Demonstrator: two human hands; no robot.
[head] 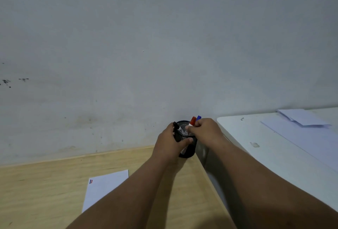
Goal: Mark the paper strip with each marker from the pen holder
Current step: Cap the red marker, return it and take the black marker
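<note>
At the far right corner of the wooden counter (45,183), a black mesh pen holder (189,149) stands close to the wall. The left hand (169,144) is wrapped around its side, thumb across the front, steadying it. The right hand (205,130) is closed in a pinch at the rim, seemingly on the red marker (192,121), with the blue marker (198,118) just behind it; whether the fingers grip one or both I cannot tell. A black marker (177,127) leans out at the holder's left side, against the left hand. The paper strip (105,188) lies nearer the front edge of the counter, well apart from the holder, and already carries a short blue and a short red stroke at its far left corner. My reading is that the step in hand is taking or returning a marker at the holder, with black probably left unmarked. The next move calls for lifting one marker cleanly clear of the others while the holder stays upright, then uncapping it.
</note>
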